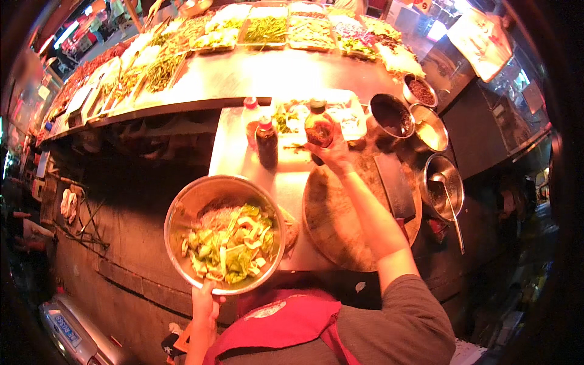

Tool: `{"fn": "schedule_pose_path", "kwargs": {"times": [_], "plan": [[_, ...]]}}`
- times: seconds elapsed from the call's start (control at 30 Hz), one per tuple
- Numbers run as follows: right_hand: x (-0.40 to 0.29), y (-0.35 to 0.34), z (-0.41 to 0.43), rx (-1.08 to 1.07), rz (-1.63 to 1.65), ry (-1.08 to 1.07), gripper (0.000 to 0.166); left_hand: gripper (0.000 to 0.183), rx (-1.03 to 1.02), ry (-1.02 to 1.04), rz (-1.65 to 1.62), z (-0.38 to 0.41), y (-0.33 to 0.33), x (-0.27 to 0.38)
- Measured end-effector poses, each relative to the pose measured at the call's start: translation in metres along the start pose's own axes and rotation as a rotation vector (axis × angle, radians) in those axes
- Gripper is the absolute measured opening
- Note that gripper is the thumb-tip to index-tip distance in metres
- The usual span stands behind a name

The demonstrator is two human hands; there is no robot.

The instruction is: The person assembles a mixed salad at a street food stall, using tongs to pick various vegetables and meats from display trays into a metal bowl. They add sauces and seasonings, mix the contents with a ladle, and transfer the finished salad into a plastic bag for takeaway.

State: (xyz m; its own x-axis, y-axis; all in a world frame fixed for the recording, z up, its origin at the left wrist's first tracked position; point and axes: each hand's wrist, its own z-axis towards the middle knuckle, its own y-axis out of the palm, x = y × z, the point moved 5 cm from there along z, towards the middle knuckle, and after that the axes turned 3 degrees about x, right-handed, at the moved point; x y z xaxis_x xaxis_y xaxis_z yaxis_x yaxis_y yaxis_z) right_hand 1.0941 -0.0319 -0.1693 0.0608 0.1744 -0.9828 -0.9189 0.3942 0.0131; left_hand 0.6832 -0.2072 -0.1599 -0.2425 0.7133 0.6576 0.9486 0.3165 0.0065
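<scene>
My left hand [206,303] grips the near rim of a round steel mixing bowl [182,200]. Inside it are mixed chopped leafy greens [237,255] and pale strips, with a finer reddish heap toward the back. Out over the counter, my right hand [335,153] is wrapped around a bottle [319,127] with a dark cap and reddish-brown contents. To its left stand a dark sauce bottle [267,146] with a red cap and a paler red-capped bottle [251,119]. A white tray [358,114] with greens and other food lies just behind the held bottle.
Under my right forearm is a round wooden chopping block [337,219] with a broad cleaver [394,187] on it. Metal bowls [429,127] of seasonings and a bowl with a ladle [449,205] line the right. Food trays [264,29] curve along the back; a parked car [77,328] is lower left.
</scene>
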Motion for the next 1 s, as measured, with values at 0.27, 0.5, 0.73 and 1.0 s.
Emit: {"fn": "schedule_pose_path", "kwargs": {"times": [0.27,0.5,0.73,1.0], "plan": [[0.139,0.003,0.001,0.253,-0.342,-0.112,0.082,0.020,-0.224,-0.239,0.651,0.024,-0.037,-0.002],[-0.100,-0.284,-0.128,0.573,-1.580,-0.020,0.020,0.022,-0.460,-0.097,0.671,0.053,0.018,-0.006],[-0.118,-0.396,-0.261,0.300,-1.566,0.650,0.053,0.032,-0.615,-0.123,0.468,-0.011,0.124,-0.025],[-0.109,-0.371,-0.231,0.335,-0.578,0.859,0.009,0.030,-0.589,-0.115,0.255,-0.060,0.200,-0.079]]}}
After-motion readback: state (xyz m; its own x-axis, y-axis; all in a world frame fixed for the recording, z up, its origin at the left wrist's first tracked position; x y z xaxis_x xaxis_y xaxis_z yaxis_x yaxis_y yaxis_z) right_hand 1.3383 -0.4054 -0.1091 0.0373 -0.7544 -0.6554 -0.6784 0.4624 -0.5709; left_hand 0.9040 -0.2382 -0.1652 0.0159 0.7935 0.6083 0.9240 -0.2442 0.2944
